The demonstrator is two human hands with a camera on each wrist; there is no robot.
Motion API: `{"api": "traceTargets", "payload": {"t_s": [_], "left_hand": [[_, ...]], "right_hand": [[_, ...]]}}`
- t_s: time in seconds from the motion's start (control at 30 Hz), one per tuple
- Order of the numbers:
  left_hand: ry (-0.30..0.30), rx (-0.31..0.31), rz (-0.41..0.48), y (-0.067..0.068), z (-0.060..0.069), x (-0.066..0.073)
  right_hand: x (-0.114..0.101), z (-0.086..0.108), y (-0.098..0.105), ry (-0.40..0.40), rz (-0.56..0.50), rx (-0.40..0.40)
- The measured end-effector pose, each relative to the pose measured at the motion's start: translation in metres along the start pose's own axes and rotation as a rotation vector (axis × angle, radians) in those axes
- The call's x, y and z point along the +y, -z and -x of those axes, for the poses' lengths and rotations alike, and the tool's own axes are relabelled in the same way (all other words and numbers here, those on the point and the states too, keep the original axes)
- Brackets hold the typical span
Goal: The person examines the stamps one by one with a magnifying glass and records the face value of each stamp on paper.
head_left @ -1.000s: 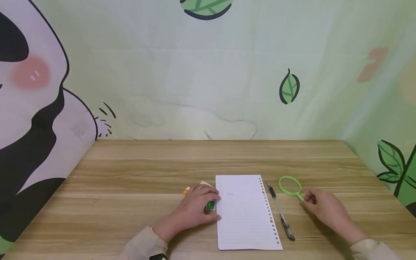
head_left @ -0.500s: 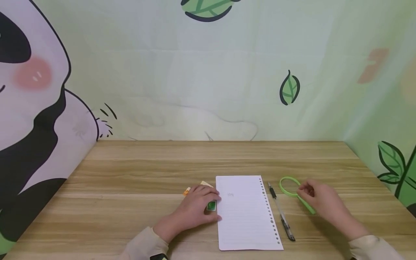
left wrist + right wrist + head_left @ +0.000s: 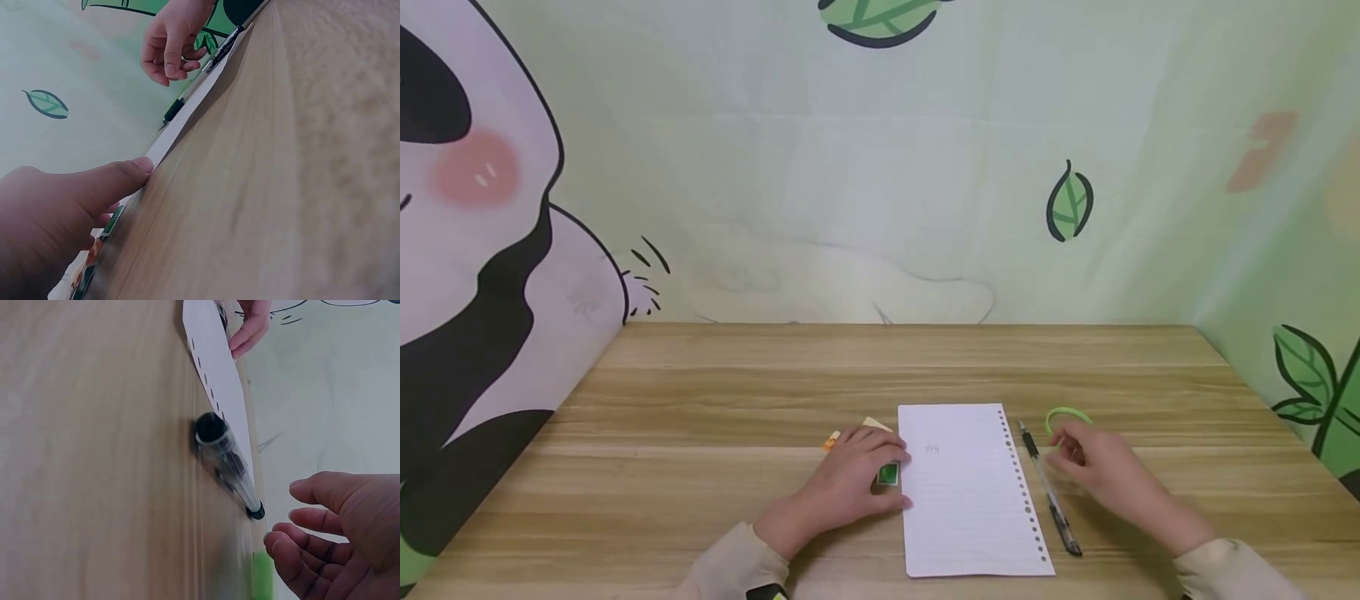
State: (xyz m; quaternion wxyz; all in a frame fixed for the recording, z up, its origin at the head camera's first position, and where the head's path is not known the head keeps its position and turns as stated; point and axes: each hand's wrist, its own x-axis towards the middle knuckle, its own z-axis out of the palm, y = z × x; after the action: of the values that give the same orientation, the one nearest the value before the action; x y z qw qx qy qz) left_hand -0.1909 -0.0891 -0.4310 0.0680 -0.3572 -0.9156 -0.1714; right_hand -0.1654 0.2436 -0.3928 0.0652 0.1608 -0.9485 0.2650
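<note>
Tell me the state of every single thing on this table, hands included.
Paper: mostly blank, faint writing near its far end
Pen: uncapped, tip exposed
Magnifying glass: partly hidden
Colored pieces: mostly covered
Left hand: touching the paper's edge
Right hand: loosely curled, holding nothing

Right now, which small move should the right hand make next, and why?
Probably bring the right hand to the pen and pinch it: its fingers look empty, the pen lies nearby, between that hand and the paper, and the left hand touches the paper's left edge.
</note>
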Motion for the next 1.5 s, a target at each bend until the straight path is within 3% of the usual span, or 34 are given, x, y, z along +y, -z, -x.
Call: {"api": "traceTargets", "payload": {"t_s": [0.37,1.03,1.23,1.5], "left_hand": [[-0.001,-0.001,0.015,0.001,0.001,0.001],[0.002,-0.005,0.014,0.002,0.001,0.000],[0.002,-0.003,0.016,0.001,0.000,0.001],[0.010,-0.007,0.031,0.002,0.001,0.001]], "right_hand": [[-0.006,-0.004,-0.007,-0.015,-0.024,-0.098],[-0.011,-0.008,-0.017,-0.059,0.091,-0.138],[-0.010,-0.008,-0.018,-0.034,0.090,-0.130],[-0.014,-0.008,-0.008,0.030,0.100,-0.062]]}}
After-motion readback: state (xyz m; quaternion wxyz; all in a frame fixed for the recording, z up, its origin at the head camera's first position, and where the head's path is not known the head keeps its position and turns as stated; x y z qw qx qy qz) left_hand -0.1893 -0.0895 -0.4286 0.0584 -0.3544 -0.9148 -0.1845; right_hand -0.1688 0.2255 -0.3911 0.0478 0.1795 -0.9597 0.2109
